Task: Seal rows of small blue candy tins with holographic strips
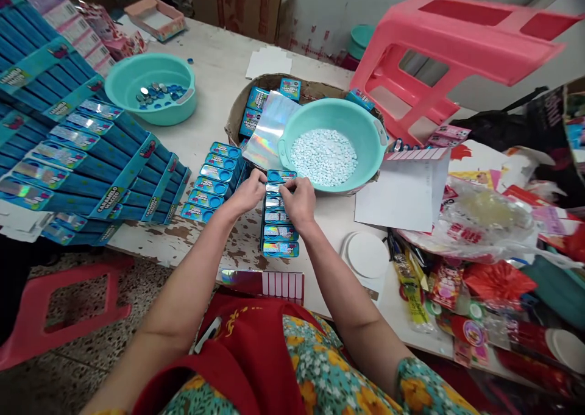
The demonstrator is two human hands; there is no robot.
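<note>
A column of small blue candy tins (280,233), marked "Caramelo Macizo", stands in a narrow display box in front of me. My left hand (250,192) is at the upper left edge of this column, thumb and fingers pinched together. From the right, my right hand (299,203) reaches over the upper tins, its fingertips pressed together on one of them; anything small between them is hidden. Beside my left wrist stands a second group of blue tins (212,184), with round recesses showing on their tops. Just beyond my hands, a turquoise basin (379,153) holds small white candies (323,157).
A second turquoise basin (114,89) holds small blue and silver discs. Stacked blue boxes (109,159) fill the left. A shallow cardboard carton (235,107) sits under the near basin. Pink stool (388,43), back right; bags and wrappers (484,220) crowd the right. Sticker sheet (283,285) at the front edge.
</note>
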